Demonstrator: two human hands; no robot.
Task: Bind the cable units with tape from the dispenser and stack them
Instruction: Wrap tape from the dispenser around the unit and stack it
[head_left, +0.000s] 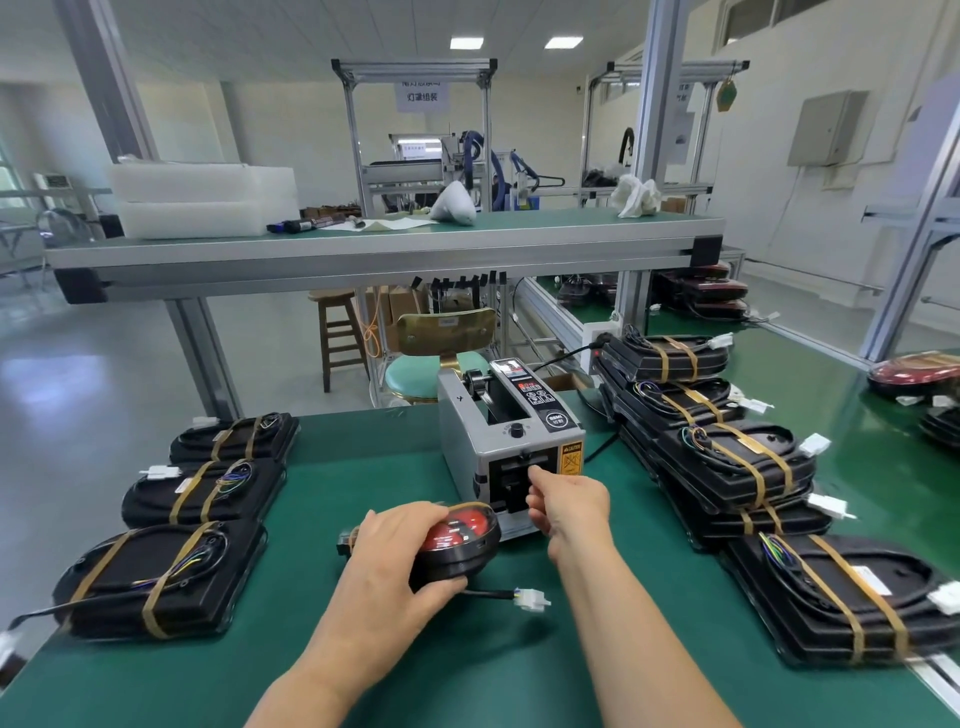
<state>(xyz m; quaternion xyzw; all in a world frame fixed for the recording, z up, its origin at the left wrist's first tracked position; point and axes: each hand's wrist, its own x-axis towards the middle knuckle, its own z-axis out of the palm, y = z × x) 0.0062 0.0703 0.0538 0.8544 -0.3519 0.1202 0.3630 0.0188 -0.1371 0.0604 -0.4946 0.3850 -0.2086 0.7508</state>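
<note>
Head view: left hand (395, 551) is gripping the cable unit (462, 540) on the mat (363, 467) beside the dispenser (511, 441); right hand (569, 501) is curling at its outlet, pinch unclear. Draw tape straight out.

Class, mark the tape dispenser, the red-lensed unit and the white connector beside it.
Tape dispenser (511, 441): head view, top face by the knob.
Red-lensed unit (457, 527): head view, red lens.
White connector (530, 600): head view, plug body.
</note>
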